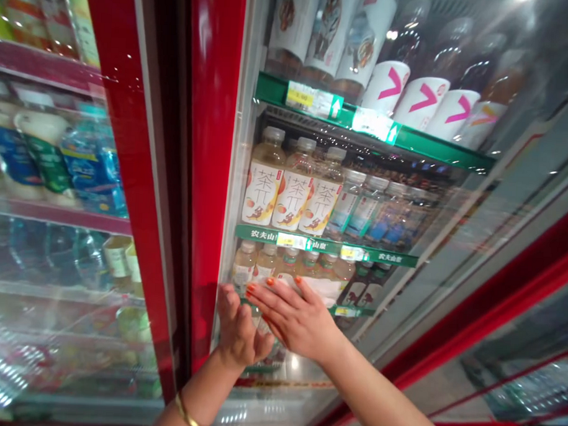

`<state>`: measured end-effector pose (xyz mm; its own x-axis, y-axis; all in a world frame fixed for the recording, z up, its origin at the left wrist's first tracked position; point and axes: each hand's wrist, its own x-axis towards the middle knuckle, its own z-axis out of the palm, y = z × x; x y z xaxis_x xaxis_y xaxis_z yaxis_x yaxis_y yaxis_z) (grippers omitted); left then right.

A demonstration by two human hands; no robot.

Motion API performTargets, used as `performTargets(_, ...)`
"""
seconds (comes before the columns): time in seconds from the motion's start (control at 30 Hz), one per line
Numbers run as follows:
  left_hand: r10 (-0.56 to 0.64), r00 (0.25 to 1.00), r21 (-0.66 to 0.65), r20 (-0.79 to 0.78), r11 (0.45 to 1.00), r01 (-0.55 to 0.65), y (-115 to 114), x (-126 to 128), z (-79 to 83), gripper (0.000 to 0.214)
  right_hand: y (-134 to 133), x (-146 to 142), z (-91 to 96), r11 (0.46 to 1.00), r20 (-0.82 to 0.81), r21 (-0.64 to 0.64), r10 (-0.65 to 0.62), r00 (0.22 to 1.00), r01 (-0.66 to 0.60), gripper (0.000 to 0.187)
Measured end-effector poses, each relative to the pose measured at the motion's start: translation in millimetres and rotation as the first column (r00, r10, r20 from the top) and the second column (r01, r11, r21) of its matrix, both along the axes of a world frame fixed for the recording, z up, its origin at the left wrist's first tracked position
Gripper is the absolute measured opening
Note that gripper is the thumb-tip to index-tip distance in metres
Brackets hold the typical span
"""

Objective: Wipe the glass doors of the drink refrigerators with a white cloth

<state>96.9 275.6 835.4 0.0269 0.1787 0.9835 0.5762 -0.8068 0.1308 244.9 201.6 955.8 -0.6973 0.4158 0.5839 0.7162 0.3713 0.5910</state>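
I face an open drinks fridge with a red frame (212,142). My left hand (237,332) is raised near the fridge's left edge, palm turned inward, fingers apart, holding nothing; a gold bangle sits on its wrist. My right hand (292,316) stretches flat toward the lower shelf, fingers extended with orange nails, close to a row of pale bottled drinks (273,262). Above them stand tea bottles with white labels (294,195) on a green-edged shelf (324,245).
The fridge's glass door (488,232) swings open to the right. The top shelf holds white cups with pink marks (423,100) and tall bottles. A second closed fridge (57,168) on the left holds water and other bottles.
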Motion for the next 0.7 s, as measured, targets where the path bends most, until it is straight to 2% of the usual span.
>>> performTargets(0.07,-0.001,1.000,0.062,-0.012,0.998,0.002,-4.3,-0.1,15.1,0.090,-16.6,44.5,-21.5,0.991,-0.090,0.073,-0.106,0.990,0.113,0.062)
performTargets(0.1,0.014,1.000,0.102,-0.024,0.995,-0.012,-6.5,0.4,23.8,0.088,-23.4,71.6,-22.0,0.977,-0.161,0.110,-0.163,0.973,0.181,0.067)
performTargets(0.17,0.080,0.995,0.143,-0.064,0.987,-0.070,-10.0,1.6,39.9,0.093,-31.4,126.1,-5.0,0.936,-0.361,0.158,-0.242,0.900,0.315,0.076)
performTargets(0.23,0.158,0.983,0.153,-0.090,0.978,-0.144,-12.3,2.3,50.8,0.096,-32.0,166.5,26.1,0.886,-0.610,0.173,-0.246,0.753,0.430,0.075)
performTargets(0.3,0.210,0.972,0.144,-0.108,0.970,-0.193,-14.4,2.2,54.9,0.093,-27.1,177.5,54.0,0.838,-0.804,0.179,-0.177,0.567,0.516,0.072)
performTargets(0.33,0.219,0.969,0.138,-0.113,0.969,-0.203,-15.8,2.1,54.9,0.091,-23.3,170.1,61.5,0.816,-0.855,0.187,-0.140,0.500,0.547,0.071)
performTargets(0.37,0.214,0.971,0.117,-0.105,0.972,-0.202,-17.7,2.5,54.1,0.089,-18.9,155.6,63.2,0.799,-0.876,0.200,-0.114,0.469,0.567,0.071)
performTargets(0.4,0.198,0.978,0.092,-0.071,0.977,-0.191,-19.9,3.5,52.9,0.087,-14.4,136.4,58.8,0.790,-0.858,0.220,-0.123,0.499,0.573,0.072)
performTargets(0.43,0.178,0.984,0.059,-0.031,0.983,-0.176,-22.4,5.6,51.7,0.086,-10.5,115.8,49.2,0.798,-0.807,0.229,-0.165,0.567,0.557,0.074)
performTargets(0.5,0.142,0.989,0.023,0.032,0.990,-0.142,-27.2,13.8,50.1,0.087,-7.1,85.0,20.0,0.864,-0.597,0.264,-0.203,0.776,0.429,0.078)
performTargets(0.53,0.135,0.990,0.025,0.027,0.990,-0.136,-28.9,20.0,50.0,0.089,-8.9,80.7,4.0,0.895,-0.493,0.277,-0.180,0.851,0.350,0.079)
performTargets(0.57,0.142,0.990,0.032,-0.010,0.989,-0.142,-30.0,27.5,50.6,0.093,-13.5,85.6,-10.6,0.908,-0.446,0.266,-0.180,0.876,0.322,0.080)
performTargets(0.6,0.162,0.985,0.039,-0.054,0.986,-0.160,-30.6,35.8,51.9,0.096,-20.4,99.3,-22.3,0.909,-0.452,0.258,-0.187,0.872,0.328,0.080)
performTargets(0.63,0.187,0.979,0.036,-0.083,0.982,-0.184,-30.6,44.4,53.7,0.097,-28.6,119.3,-29.8,0.893,-0.519,0.247,-0.205,0.830,0.375,0.079)
performTargets(0.7,0.239,0.968,0.028,-0.073,0.971,-0.238,-29.8,59.2,58.5,0.092,-42.8,164.1,-30.5,0.834,-0.737,0.197,-0.221,0.639,0.515,0.078)
